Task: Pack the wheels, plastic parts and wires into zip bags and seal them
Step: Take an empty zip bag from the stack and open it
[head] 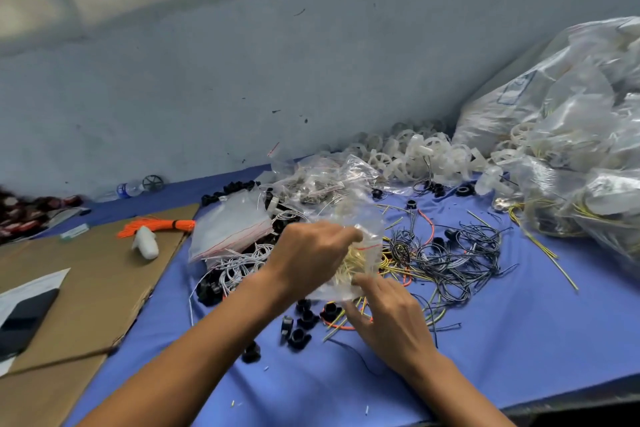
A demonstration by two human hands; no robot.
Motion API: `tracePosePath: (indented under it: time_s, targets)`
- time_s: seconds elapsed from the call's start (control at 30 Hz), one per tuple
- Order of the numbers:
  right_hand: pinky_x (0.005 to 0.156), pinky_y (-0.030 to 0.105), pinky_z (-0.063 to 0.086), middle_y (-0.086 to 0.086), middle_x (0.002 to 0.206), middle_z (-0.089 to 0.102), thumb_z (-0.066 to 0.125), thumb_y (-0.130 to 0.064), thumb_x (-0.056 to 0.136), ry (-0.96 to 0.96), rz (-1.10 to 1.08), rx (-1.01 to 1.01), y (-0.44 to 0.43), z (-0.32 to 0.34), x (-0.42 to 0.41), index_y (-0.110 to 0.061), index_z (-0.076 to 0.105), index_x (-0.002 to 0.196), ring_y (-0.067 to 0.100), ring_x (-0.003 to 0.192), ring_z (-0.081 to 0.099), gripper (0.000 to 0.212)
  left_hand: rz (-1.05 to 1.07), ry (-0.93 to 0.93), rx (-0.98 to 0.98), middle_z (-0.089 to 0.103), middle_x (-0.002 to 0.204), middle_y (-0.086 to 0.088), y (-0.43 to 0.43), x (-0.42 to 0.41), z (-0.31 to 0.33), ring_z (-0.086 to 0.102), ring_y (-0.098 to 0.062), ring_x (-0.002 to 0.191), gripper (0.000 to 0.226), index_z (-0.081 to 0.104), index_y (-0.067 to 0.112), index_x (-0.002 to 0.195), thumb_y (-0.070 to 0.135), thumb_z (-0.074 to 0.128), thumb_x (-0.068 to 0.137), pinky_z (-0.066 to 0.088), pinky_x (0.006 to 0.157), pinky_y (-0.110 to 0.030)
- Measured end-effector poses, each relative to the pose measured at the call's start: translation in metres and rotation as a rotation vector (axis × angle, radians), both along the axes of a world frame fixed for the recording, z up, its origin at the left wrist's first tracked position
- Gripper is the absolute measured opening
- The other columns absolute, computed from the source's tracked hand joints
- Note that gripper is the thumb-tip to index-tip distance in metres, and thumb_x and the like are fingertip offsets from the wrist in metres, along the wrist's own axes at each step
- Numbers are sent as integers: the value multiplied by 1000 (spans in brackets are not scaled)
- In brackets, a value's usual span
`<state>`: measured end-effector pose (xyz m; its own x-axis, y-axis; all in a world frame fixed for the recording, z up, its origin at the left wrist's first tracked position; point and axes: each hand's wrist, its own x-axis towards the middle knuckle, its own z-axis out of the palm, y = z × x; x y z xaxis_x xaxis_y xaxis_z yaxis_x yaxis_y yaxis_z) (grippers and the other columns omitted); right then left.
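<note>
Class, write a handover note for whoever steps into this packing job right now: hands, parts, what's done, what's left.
Left hand grips the top of a zip bag holding yellow wires; right hand is at its lower edge, grip unclear.
Sealed or not: cannot tell.
Done: packed bags seem heaped in the big clear sack on the right.
Left: loose striped wires, black plastic parts, white wheels on the blue cloth; empty zip bags lie beside the left hand.

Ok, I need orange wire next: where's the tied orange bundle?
Head view, left side: the orange bundle lies on the brown cardboard, just beyond the white plastic part, left of the flat zip bags.
</note>
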<state>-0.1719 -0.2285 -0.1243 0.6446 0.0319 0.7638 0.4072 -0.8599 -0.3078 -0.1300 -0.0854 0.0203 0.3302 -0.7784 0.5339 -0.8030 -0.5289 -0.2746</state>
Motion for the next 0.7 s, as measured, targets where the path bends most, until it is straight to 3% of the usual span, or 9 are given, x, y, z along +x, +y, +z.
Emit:
tracePosePath:
  time_s: [0.13,0.27,0.37,0.47,0.53,0.63,0.7]
  targets:
    - [85,39,50,7,115,59,63,-46,87,39,-8,59,-1,3,-2,-14,55,135,30,99,55,59,-63,-162,51,59,67,3,-1,9,6,54,-19,56,22,74,18,102,5,73,84,45,44,-30]
    - [89,39,46,4,125,55,39,-55,96,215,-55,117,-5,7,-2,-15,38,148,27,110,49,66,-18,-91,173,67,84,3,8,23,-8,59,-21,72,46,66,22,122,0,69,81,51,64,-34]
    - [86,40,47,4,112,63,36,-44,98,177,-67,78,-3,8,-3,-16,49,142,29,100,56,53,66,-58,154,70,90,4,27,26,-21,62,-20,79,58,66,20,123,-7,69,71,48,70,-31]
    - [82,42,51,10,122,57,51,-33,97,84,-86,61,-2,5,-1,-23,55,137,32,99,55,41,124,33,161,71,91,4,36,20,-30,63,-19,76,55,64,23,127,-2,70,78,48,67,-30]
    - [88,43,49,15,130,49,60,-29,95,6,-116,65,-1,3,1,-24,58,133,35,107,50,38,132,108,122,69,90,1,32,16,-32,64,-22,74,51,62,23,130,-1,65,84,48,64,-31]
    - [103,31,36,16,132,43,64,-25,93,-108,-121,115,-3,1,5,-20,61,122,36,116,46,30,164,142,70,62,87,-2,22,16,-31,59,-22,72,46,60,23,133,3,59,92,46,58,-32]
    - [95,21,36,12,127,45,67,-24,92,-100,-66,273,-7,0,4,-14,51,116,31,112,51,31,116,138,108,61,89,-3,15,14,-34,54,-19,72,47,60,24,133,2,59,91,47,59,-33]
